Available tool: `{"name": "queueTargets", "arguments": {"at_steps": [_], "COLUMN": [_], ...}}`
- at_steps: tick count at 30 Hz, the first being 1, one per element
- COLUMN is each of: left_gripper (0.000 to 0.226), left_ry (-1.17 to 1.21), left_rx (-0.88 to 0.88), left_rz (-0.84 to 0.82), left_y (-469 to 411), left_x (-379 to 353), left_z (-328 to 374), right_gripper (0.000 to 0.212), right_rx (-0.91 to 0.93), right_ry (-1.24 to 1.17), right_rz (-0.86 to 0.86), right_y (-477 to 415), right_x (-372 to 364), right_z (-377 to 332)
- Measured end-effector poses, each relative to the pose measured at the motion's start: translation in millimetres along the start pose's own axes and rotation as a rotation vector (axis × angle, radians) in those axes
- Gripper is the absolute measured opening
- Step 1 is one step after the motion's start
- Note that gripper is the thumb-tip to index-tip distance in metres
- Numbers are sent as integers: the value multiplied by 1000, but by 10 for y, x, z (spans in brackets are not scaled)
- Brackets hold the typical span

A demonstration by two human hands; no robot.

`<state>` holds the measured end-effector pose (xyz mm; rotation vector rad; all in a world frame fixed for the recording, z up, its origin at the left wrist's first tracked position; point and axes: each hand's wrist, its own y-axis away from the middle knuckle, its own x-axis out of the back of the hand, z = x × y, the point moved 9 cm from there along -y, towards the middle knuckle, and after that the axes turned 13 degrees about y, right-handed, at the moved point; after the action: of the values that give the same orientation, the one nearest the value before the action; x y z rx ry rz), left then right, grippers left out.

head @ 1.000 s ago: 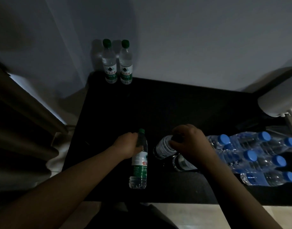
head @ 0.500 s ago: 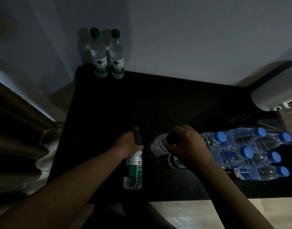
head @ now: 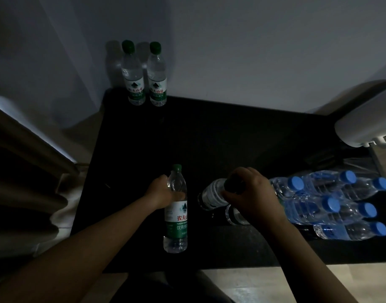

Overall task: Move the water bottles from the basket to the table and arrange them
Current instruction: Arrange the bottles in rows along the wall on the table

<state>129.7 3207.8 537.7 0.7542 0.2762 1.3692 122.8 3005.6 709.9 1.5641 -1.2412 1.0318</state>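
Note:
My left hand [head: 160,192] grips the neck of a green-capped, green-labelled water bottle [head: 176,217] held upright over the black table [head: 209,138]. My right hand [head: 251,199] is closed on the top of a dark-capped bottle with a white label [head: 211,194], which leans to the right. Another bottle [head: 234,215] lies partly hidden under that hand. Two green-capped bottles [head: 144,73] stand side by side at the table's far left corner against the wall. Several blue-capped bottles [head: 327,202] lie piled on their sides at the right. No basket is visible.
A white rounded object [head: 362,123] overhangs the table's right far side. Brown curtain folds [head: 23,171] hang on the left. A grey wall [head: 231,40] runs behind the table, and pale floor [head: 275,285] shows at the near edge.
The camera view shifted a little. My left hand has raised its green bottle slightly higher and more upright. My right hand keeps its hold on the dark-capped bottle.

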Motion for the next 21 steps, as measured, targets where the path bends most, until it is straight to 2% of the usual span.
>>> {"name": "queueTargets", "arguments": {"at_steps": [4,11,17,21], "left_gripper": [46,41,54,58], "left_ry": [14,50,29,27], "left_rx": [-148,-432,-582,-677], "left_rz": [-29,-28,47,33], "left_y": [93,328,296,204], "left_x": [57,317,735,927], "left_z": [254,985,1587,1951], "right_gripper": [23,24,24,21], "right_rx": [-12,-43,-8,-4], "right_ry": [-29,-67,-58,-82], "right_rz": [12,16,102,153], "right_y": [-37,-270,-587,-851], "right_x": [48,322,713,957], "right_z": [14,-82,-327,-425]}}
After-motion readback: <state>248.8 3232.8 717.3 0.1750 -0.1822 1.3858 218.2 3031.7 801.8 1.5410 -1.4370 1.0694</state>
